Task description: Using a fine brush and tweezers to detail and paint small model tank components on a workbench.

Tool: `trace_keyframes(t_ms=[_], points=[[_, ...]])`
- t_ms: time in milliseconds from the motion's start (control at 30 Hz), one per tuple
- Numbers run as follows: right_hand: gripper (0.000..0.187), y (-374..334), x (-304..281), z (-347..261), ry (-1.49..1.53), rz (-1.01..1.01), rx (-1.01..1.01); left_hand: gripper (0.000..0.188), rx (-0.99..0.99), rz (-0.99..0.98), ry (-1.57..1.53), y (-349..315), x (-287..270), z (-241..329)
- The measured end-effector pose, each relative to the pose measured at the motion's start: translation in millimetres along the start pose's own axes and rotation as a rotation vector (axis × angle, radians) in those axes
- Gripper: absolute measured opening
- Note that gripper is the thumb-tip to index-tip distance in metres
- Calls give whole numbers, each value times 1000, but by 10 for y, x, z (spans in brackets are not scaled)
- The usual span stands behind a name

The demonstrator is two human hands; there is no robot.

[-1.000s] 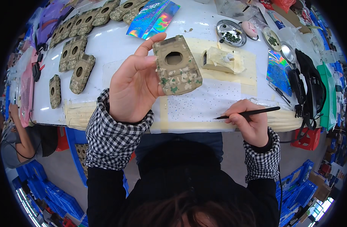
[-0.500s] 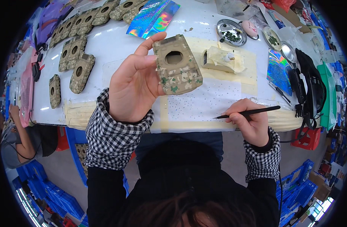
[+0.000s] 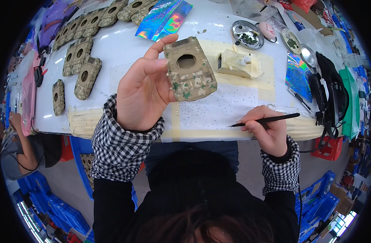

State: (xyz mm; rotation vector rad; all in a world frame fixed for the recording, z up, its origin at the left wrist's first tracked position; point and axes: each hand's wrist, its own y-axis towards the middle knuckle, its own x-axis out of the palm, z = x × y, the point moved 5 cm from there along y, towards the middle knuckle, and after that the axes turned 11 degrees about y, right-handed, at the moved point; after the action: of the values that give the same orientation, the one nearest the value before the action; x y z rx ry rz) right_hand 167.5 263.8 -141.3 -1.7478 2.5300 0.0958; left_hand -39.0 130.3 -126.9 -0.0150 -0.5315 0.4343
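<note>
My left hand (image 3: pixel 139 91) grips a model tank hull (image 3: pixel 189 83) by its side, raised above the table. The hull is tan with green and white pixel camouflage, and a round hole in its top faces up. In my right hand (image 3: pixel 268 129) a slim black tool (image 3: pixel 278 118) with a fine, pale tip is pinched; whether it is a brush or tweezers I cannot tell. Its tip points left, over or at a white sheet (image 3: pixel 210 115) strewn with tiny specks near the table's front edge. The fingers of my left hand partly cover the hull's left side.
More camouflaged hulls (image 3: pixel 88 79) stand at the left and far left. Behind the sheet sits a tape-covered block (image 3: pixel 240 65). Round tins, one a metal dish (image 3: pixel 248 35) with dark green bits, lie far right, near shiny holographic sheets (image 3: pixel 297 75). Another person's arm (image 3: pixel 25 148) shows at left.
</note>
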Motion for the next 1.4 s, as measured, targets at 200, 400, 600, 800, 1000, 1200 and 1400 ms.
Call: trace_keyframes(t_ms=[200,400,600,800,1000,1200,1400], points=[[14,-1,5,-12,25,17,-9,66,2,2,1,-1,-13,-5],[14,-19,-31,20,113,75,-13,65,5,-13,-6,1,-8,-9],[20,98,-78,-288,74,150,-155,68,8,-47,-16,-20,5,-10],[18,476,4,-855,-96,24,-520,76,-44,-58,16,-31,62,5],[8,783,262,-949,-120,-78,-570,75,-91,-99,1,-51,69,29],[10,816,341,-816,31,-73,-423,74,-99,-97,5,-80,62,12],[10,822,348,-797,0,-90,-445,73,-107,-89,6,-68,55,-9]])
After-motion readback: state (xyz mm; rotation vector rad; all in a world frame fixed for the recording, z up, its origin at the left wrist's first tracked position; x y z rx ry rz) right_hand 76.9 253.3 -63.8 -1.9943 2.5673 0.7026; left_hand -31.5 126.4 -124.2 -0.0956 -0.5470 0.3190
